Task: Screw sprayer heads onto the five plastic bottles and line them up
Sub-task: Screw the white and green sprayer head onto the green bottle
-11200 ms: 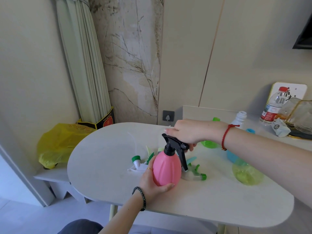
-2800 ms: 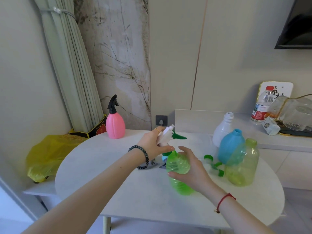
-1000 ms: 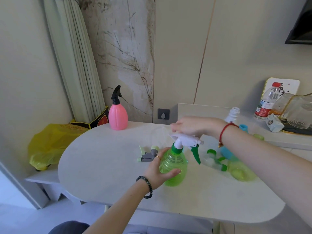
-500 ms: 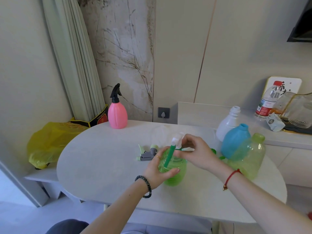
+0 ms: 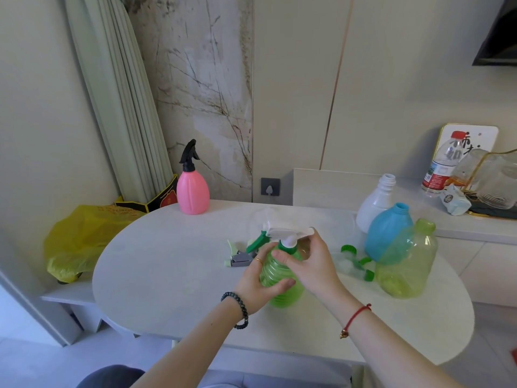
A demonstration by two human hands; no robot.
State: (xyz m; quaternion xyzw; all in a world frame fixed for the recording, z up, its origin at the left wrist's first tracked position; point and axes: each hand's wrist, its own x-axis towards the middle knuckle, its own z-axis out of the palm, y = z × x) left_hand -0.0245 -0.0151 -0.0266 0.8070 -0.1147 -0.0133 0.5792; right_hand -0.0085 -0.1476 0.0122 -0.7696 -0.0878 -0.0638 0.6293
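1. Nearest the camera, the green ribbed bottle (image 5: pixel 282 281) is stood upright on the oval table (image 5: pixel 167 275), and every other place is given from it.
2. The bottle's body is wrapped by the left hand (image 5: pixel 256 284), with the fingers closed round the ribs and the thumb laid across the front.
3. At the bottle's neck, the green collar (image 5: pixel 288 247) of the white sprayer head (image 5: pixel 288 233) is pinched by the right hand (image 5: pixel 310 264), its fingers closed on the collar; how far it is threaded cannot be told.
4. The bottle is judged empty, light and thin-walled, so it is likely to dent under a hard squeeze; it is best held low on the stiffer ribs while only the collar is turned, not the trigger.
5. Just left of the bottle, a grey sprayer head (image 5: pixel 240 257) is lying on the table.
6. Just right of it, loose green-capped sprayer parts (image 5: pixel 355 264) are lying flat.
7. Further right, a yellow-green bottle (image 5: pixel 405 267), a blue bottle (image 5: pixel 389 233) and, behind them, a white bottle (image 5: pixel 375 205) are standing uncapped.
8. Far behind and to the left, the pink bottle (image 5: pixel 193 191) is already fitted with a black sprayer and is set at the table's far edge.
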